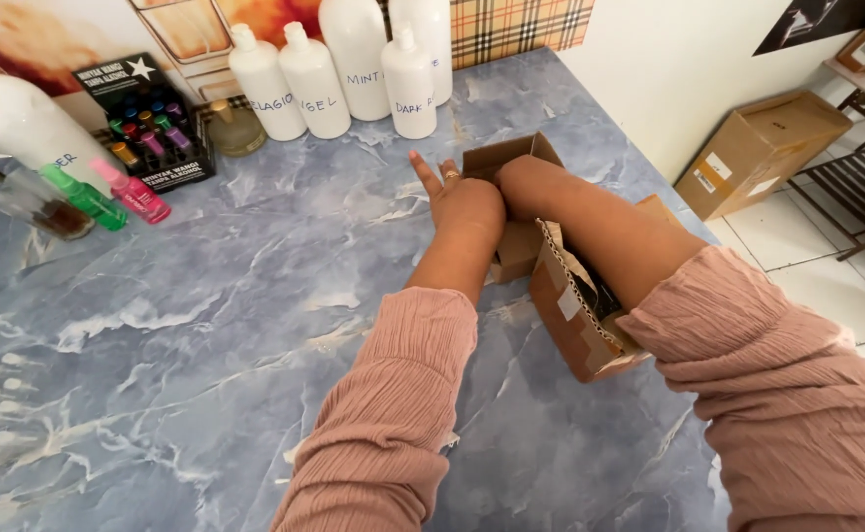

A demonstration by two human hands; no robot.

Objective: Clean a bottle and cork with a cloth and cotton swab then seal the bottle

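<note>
Open cardboard box (575,315) lying on the blue marbled countertop (206,325), at about four o'clock from the counter's centre, flaps up and torn along one edge. Left hand (462,197) resting against the box's far flap at eleven o'clock, fingers spread wide, ring on one finger, gripping nothing. Right hand sunk inside the box, out of sight below the forearm (590,222); cannot tell whether open or closed. Both arms in pink crinkled sleeves (393,414). White plastic bottles (354,69) lined up along the wall at twelve o'clock. Small coloured vials in a black display stand (152,128) at ten o'clock. Closed brown carton (758,148) on the floor at two o'clock.
</note>
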